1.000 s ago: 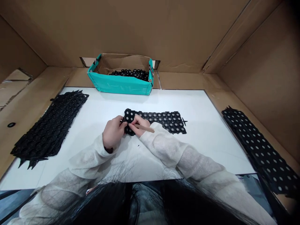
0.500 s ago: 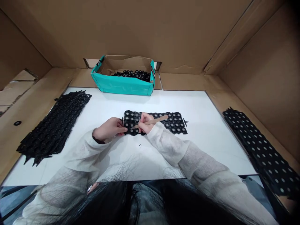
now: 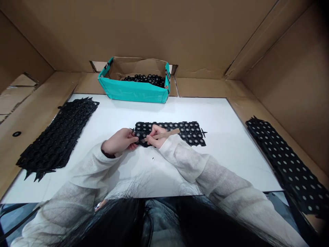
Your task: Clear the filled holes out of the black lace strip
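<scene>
A black moulded sheet [image 3: 190,130] with rows of round cells, many with pale grey centres, lies flat in front of me. My left hand [image 3: 118,141] pinches its near left corner between thumb and fingers. In my right hand [image 3: 157,136] is a thin wooden stick [image 3: 171,132], held like a pen. The stick slants down to the left, and its tip meets a cell in the lower row close to my left thumb. My right hand covers several cells in the sheet's middle.
Behind the sheet stands a turquoise-fronted cardboard box [image 3: 133,91] holding many black rings [image 3: 151,80]. Stacked black sheets [image 3: 59,137] lie at the left, and more with pale dots [image 3: 285,161] at the right. A loose black ring [image 3: 16,133] rests on the left cardboard. Cardboard walls enclose the white tabletop [image 3: 213,164].
My right hand and the stick have shifted slightly left along the sheet's lower row, nearer my left thumb. My left hand keeps its pinch on the corner.
</scene>
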`<state>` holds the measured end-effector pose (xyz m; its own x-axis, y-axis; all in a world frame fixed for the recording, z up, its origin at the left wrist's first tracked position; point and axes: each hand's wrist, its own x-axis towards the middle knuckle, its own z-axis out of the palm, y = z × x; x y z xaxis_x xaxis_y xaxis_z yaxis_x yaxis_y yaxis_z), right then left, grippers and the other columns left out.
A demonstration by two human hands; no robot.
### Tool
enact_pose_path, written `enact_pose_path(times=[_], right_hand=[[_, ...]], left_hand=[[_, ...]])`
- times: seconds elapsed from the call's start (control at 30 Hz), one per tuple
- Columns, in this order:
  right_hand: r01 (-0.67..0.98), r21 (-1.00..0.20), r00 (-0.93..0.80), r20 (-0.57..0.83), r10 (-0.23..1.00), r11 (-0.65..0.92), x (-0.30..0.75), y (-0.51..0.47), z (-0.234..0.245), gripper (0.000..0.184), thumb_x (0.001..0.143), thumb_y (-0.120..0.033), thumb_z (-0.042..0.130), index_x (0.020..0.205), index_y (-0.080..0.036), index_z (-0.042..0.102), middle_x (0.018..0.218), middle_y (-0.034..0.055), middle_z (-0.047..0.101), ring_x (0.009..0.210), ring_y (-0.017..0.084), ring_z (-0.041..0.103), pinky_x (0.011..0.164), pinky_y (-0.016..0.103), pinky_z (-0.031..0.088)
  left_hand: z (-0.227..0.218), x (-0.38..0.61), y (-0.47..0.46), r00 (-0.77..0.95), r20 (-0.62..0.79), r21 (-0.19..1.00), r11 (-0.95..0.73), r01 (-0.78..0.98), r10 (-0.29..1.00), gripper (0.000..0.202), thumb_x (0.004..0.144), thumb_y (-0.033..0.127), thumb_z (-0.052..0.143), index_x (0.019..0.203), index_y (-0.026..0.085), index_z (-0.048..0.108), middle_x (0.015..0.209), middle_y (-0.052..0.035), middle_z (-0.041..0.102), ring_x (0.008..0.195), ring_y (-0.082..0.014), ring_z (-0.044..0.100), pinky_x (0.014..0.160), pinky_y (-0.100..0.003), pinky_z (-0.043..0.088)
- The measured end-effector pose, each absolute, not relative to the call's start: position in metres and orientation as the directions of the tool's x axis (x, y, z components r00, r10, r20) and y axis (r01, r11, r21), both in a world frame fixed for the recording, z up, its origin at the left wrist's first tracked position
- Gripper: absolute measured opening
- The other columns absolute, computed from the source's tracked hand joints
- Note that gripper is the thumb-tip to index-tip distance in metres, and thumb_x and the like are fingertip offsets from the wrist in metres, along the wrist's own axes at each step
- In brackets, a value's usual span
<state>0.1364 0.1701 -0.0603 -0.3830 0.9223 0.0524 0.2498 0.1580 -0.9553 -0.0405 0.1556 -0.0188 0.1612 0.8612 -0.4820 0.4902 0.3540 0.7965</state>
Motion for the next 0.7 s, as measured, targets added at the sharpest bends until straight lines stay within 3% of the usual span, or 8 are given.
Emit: enact_pose_path(times=[0.37,0.6,0.7], right_hand=[[0.219,-0.965,-0.392,0.046,0.919,0.142,0.138,0.169,-0.056,0.024,0.075,-0.035,0.056,0.066,-0.021,0.039,0.059,-0.0013,0.061,0.052,0.011,0.057,0.045,0.02,0.037],[0.335,-0.89,-0.372,0.175,0.911,0.308,0.125,0.162,-0.064,0.023,0.076,-0.038,0.056,0.065,-0.021,0.044,0.062,-0.0025,0.061,0.058,0.011,0.056,0.055,0.024,0.039],[0.197,-0.968,-0.314,0.089,0.945,0.157,0.124,0.171,-0.067,0.025,0.075,-0.038,0.056,0.066,-0.022,0.039,0.058,-0.0037,0.061,0.052,0.011,0.055,0.049,0.022,0.038]], left_hand=[[-0.021,-0.046,0.158,0.204,-0.469,0.822,0.34,0.457,0.86,0.014,0.075,0.024,0.055,0.065,0.017,0.047,0.053,-0.0017,0.059,0.048,-0.0123,0.054,0.051,-0.026,0.043],[-0.018,-0.037,0.151,0.17,-0.372,0.845,0.258,0.468,0.913,0.015,0.075,0.027,0.054,0.065,0.017,0.048,0.057,-0.0028,0.061,0.05,-0.0142,0.056,0.051,-0.028,0.045],[-0.019,-0.041,0.155,0.163,-0.37,0.844,0.257,0.471,0.915,0.015,0.074,0.028,0.055,0.068,0.018,0.045,0.056,-0.0023,0.061,0.049,-0.0148,0.056,0.051,-0.028,0.046]])
